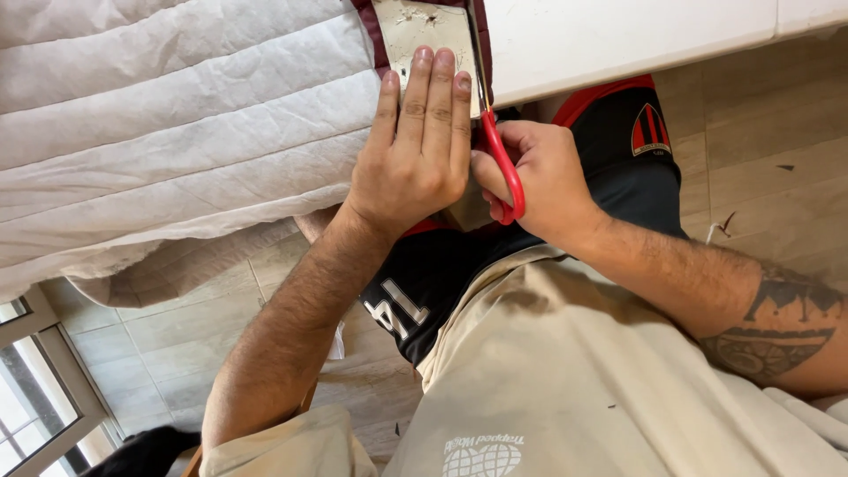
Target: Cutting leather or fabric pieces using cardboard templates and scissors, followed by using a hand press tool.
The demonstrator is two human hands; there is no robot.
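Two hands work at the table edge [618,53]. Leftmost we see white quilted fabric [168,115] draped over it. Our left hand [415,150] lies flat, fingers [439,88] straight and together, pressing a pale, scuffed card piece [420,26] with dark red trim. Just right of those fingertips, red-handled scissors [499,150] run alongside the card; our right hand [543,177] grips their loops, fingers curled.

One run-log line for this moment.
left hand: flat on template | right hand: red scissors cutting along template edge | quilted fabric on white table
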